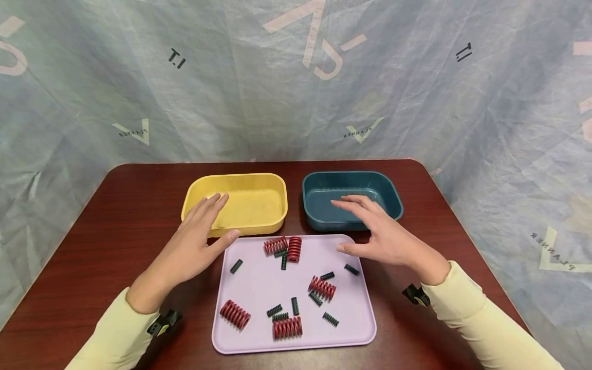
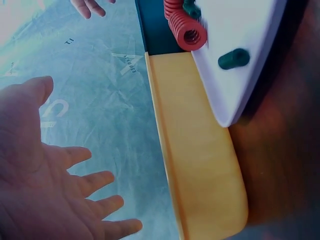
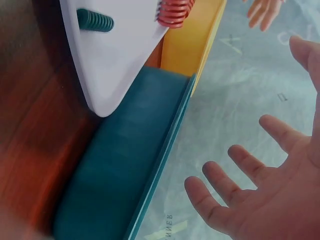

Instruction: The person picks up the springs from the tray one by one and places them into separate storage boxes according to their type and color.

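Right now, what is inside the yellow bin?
Nothing lies in the visible part of the yellow bin. The left hand covers its near left part in the head view, so anything there cannot be seen.

A dark reddish-brown, wood-grain table [image 1: 104,241] with rounded far corners stands before creased, grey-blue hanging sheeting [image 1: 208,103] printed with pale and black lettering.

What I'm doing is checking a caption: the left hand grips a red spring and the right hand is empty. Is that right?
Not quite: the left hand is empty, its fingers spread and holding nothing, as the left wrist view shows. The right hand is empty, as you said.
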Demonstrator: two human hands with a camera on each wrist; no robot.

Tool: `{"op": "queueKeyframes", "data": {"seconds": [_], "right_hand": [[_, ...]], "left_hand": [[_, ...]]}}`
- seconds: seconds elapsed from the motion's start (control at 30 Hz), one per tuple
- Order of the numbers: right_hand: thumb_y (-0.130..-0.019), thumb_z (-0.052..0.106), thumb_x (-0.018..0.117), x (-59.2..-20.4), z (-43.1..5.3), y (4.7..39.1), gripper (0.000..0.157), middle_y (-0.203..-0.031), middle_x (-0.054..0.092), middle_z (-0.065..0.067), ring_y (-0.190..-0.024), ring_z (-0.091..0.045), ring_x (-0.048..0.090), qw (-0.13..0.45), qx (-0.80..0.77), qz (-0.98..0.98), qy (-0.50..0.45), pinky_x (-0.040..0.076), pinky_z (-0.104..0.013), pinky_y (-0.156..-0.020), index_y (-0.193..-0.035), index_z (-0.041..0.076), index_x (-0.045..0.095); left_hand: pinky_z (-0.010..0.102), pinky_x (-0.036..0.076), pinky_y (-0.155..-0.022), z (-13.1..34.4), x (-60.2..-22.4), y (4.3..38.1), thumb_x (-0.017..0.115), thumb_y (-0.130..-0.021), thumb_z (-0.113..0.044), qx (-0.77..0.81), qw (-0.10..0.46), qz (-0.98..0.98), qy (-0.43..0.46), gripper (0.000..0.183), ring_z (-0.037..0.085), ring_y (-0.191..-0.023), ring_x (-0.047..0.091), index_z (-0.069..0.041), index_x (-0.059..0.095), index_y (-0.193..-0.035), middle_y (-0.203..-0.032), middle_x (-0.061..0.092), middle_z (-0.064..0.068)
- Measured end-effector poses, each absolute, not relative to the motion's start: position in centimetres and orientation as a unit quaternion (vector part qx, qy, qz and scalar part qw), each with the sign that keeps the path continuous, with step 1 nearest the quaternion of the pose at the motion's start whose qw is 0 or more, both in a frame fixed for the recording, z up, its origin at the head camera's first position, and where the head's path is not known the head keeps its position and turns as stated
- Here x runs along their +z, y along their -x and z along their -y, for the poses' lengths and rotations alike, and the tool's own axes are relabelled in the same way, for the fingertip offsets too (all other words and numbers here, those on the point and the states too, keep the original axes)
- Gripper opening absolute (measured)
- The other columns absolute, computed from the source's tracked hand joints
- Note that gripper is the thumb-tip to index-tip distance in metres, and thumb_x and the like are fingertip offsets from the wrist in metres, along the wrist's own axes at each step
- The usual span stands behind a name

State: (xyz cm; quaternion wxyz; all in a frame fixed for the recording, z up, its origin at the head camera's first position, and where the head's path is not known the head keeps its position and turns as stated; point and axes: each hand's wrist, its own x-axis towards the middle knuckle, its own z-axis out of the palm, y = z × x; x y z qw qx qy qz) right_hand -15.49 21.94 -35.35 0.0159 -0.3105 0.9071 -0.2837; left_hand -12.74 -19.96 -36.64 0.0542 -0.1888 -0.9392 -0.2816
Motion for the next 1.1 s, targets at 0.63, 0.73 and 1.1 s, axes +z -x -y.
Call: {"op": "queueKeyframes", "data": {"seconds": [0.63,0.73,1.1], "right_hand": [[-0.089,0.047,0.081,-36.2,-22.1,13.2,0.079,-0.155,0.038,0.011,-0.140,-0.015,0.039,0.071,-0.350,-0.875,0.327,0.045,-0.050,-0.110,-0.156,0.039,0.040],[-0.089,0.047,0.081,-36.3,-22.0,13.0,0.079,-0.154,0.039,0.010,-0.139,-0.016,0.041,0.079,-0.360,-0.870,0.328,0.044,-0.050,-0.111,-0.156,0.038,0.041],[-0.087,0.045,0.084,-36.5,-21.8,12.2,0.082,-0.150,0.042,0.012,-0.131,-0.015,0.044,0.111,-0.383,-0.863,0.312,0.052,-0.045,-0.101,-0.155,0.042,0.039]], "left_hand": [[0.061,0.042,-0.107,21.0,-37.1,9.5,0.068,-0.101,-0.036,-0.377,0.065,0.912,0.148,0.071,0.033,-0.140,0.042,-0.023,0.033,-0.162,-0.160,0.037,0.007],[0.055,0.047,-0.102,20.9,-37.3,9.0,0.069,-0.101,-0.031,-0.390,0.060,0.907,0.146,0.068,0.032,-0.132,0.050,-0.019,0.036,-0.160,-0.156,0.041,0.008],[0.051,0.056,-0.093,21.4,-38.5,8.1,0.067,-0.102,-0.032,-0.439,-0.030,0.891,0.111,0.065,0.035,-0.127,0.057,-0.009,0.039,-0.156,-0.155,0.042,0.014]]}}
